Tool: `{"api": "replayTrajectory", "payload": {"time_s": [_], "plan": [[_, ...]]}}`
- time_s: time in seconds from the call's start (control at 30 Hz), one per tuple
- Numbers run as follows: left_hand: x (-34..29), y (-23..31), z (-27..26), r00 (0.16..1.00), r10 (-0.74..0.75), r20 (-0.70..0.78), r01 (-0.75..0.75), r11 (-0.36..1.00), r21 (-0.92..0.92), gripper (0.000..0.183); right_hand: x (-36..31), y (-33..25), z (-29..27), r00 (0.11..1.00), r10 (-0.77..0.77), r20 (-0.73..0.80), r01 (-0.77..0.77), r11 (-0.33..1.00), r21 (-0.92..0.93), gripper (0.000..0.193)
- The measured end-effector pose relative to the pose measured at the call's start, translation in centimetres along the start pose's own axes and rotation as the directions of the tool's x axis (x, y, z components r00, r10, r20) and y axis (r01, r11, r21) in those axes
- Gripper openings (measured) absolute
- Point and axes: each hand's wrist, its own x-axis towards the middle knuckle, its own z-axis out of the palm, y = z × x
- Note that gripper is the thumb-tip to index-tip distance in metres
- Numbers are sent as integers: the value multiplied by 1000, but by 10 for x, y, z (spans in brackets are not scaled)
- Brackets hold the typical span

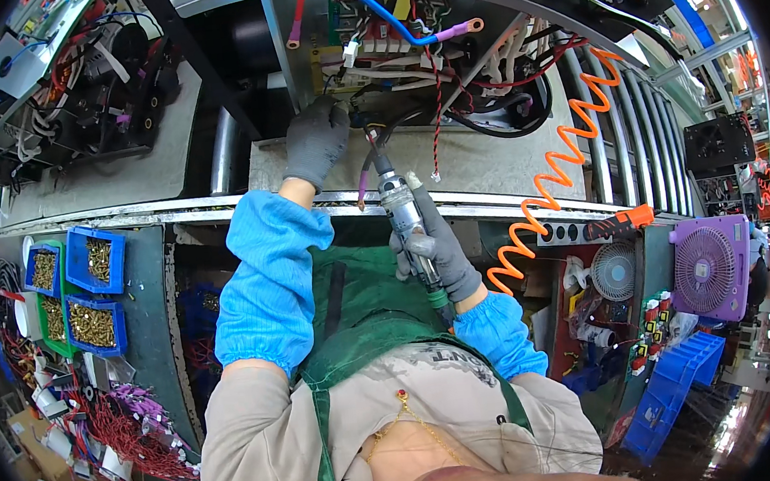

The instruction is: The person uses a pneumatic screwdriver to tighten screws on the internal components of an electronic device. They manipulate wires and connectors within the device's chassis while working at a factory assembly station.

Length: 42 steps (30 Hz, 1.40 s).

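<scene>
My right hand point(441, 246), in a grey glove, is wrapped round a silver air screwdriver point(397, 201). The driver's tip points up at the lower front of an open metal electrical unit point(282, 52), among black cables. To the left of that tip, my left hand point(316, 142), also gloved in grey, reaches into the unit's front edge. Its fingers are curled, and what they hold is hidden. Above hang a blue cable point(374, 5) and a red cable point(303, 9) with ring lugs. A twisted red-black wire point(437, 117) dangles right of the driver.
A coiled orange air hose point(555, 177) stretches across the right side, over metal rollers point(630, 141). Blue bins of brass screws point(93, 326) stand at left, beside bundled red wires point(137, 445). Another open unit point(106, 91) sits far left. A purple fan point(711, 269) stands at right.
</scene>
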Motion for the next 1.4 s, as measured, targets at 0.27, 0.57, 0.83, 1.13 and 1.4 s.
{"api": "replayTrajectory", "payload": {"time_s": [0.27,0.57,0.83,1.13,1.4], "plan": [[3,9,0,1000,0,22,-5,973,231,21,10,6,-3,999,-32,15,32,998,45,96],[12,17,14,999,45,2,-45,984,172,25,18,13,-6,997,-75,8,75,996,47,104],[19,18,24,998,-63,20,61,991,123,26,24,4,-14,981,-183,-61,189,976,109,95],[4,7,-3,997,1,74,0,1000,-19,27,-7,16,-19,997,-25,-67,22,999,-48,96],[-61,-24,-13,862,-441,250,502,673,-543,31,-27,11,-16,997,79,20,-79,996,29,97]]}}
